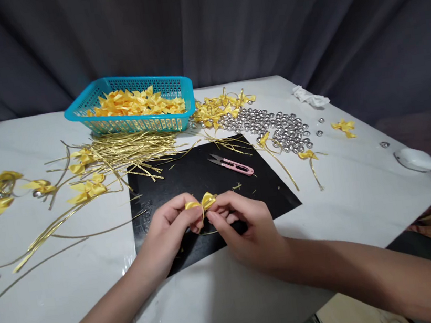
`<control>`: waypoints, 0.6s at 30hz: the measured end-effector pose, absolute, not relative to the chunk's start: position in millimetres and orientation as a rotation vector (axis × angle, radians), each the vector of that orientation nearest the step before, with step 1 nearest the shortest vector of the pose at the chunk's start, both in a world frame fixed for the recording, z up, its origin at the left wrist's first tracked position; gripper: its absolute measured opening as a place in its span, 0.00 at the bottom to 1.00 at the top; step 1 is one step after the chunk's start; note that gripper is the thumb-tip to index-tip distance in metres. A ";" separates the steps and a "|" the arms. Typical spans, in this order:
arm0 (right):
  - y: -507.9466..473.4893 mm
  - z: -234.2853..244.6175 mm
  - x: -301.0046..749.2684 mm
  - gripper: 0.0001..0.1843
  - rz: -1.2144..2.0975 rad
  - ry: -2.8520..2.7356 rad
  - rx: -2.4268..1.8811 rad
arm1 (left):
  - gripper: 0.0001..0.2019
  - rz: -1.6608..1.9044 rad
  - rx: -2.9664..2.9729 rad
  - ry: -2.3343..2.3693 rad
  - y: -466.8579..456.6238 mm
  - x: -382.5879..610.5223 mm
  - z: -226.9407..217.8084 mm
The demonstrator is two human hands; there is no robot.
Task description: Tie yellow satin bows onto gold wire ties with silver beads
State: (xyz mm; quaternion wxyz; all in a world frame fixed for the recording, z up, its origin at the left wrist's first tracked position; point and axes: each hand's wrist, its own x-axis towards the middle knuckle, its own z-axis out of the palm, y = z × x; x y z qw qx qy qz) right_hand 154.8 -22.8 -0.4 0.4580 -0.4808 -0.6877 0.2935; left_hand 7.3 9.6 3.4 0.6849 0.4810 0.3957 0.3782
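Observation:
Over the black mat (196, 166), a yellow ribbon bow (208, 200) is pinched between my two hands. My left hand (174, 222) grips its left side with thumb and fingers. On the other side, the fingertips of my right hand (245, 221) close on the bow near its middle. A thin gold tie strand (209, 232) shows below the fingers; where it fastens is hidden. Beyond my hands, pink thread snips (234, 166) lie on the mat among small gold clippings.
A blue basket (131, 120) of yellow bows stands at the back, with gold wire ties (130, 151) heaped before it. Silver beads (274, 127) and finished-looking bows (218, 109) spread rightward. A white mouse (416, 159) and crumpled tissue (310, 97) lie right. More bows (1, 192) lie left.

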 end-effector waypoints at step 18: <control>-23.2 6.1 159.2 0.09 0.258 -1.709 -1.266 | 0.10 0.832 1.136 0.908 8.9 7.6 1.2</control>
